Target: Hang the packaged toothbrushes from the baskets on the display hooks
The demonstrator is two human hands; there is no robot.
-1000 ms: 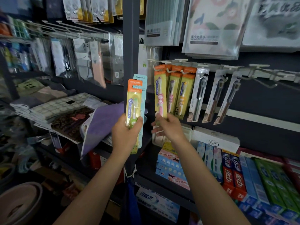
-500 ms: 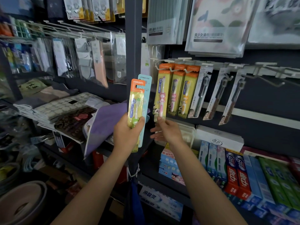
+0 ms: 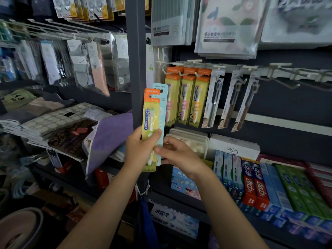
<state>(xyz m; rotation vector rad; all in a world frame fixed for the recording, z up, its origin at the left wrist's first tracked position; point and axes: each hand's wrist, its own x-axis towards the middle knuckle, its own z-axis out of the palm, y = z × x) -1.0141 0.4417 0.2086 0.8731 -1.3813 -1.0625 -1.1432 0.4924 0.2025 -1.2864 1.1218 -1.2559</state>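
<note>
We hold two toothbrush packs upright in our left hand point(image 3: 142, 150), thumb across the front, fingers curled round the back. Front one is the yellow pack point(image 3: 150, 130) w/ orange top; behind it, offset to the right, the light blue pack point(image 3: 161, 112) sticks up higher. Our right hand point(image 3: 177, 157) is just beside the left, fingers loosely curled, fingertips touching the lower edge of the blue pack; can't tell if it's really pinching it. Both packs sit in front of the dark shelf post point(image 3: 137, 69). Below right, toothpaste boxes point(image 3: 255, 186) lie on the shelf. Further back, on the hooks point(image 3: 195, 66), hang three rows of yellow kids' brushes point(image 3: 186, 99), then three dark brush packs point(image 3: 231, 103). Hooks further right are bare.
</note>
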